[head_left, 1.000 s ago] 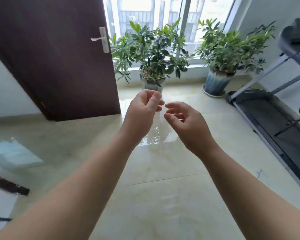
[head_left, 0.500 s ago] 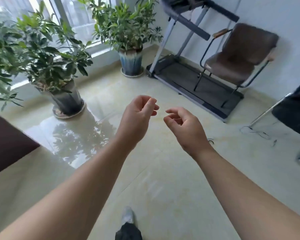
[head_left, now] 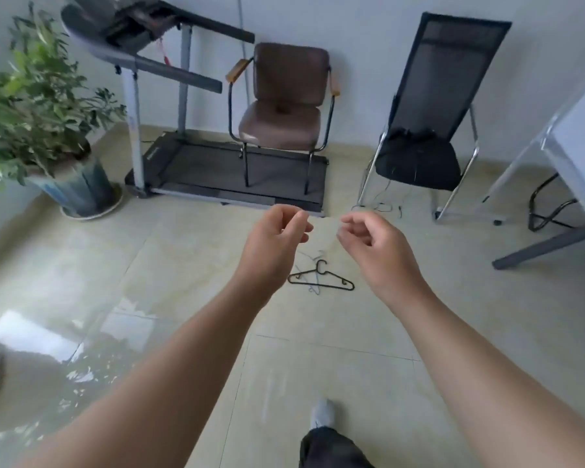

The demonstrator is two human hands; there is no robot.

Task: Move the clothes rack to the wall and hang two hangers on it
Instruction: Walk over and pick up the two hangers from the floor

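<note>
Hangers (head_left: 321, 278) lie tangled on the floor just beyond both empty hands, left hand (head_left: 273, 246) and right hand (head_left: 377, 249) with fingers loosely curled, so lifting one may drag the other.

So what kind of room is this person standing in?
Probably a spare room in a home or small office: a treadmill and two chairs stand by the wall, a potted plant nearby, hangers on the tiled floor.

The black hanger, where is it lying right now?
In the head view the black hanger lies flat on the tiled floor, centre frame, between the left hand and right hand, in front of the treadmill.
</note>
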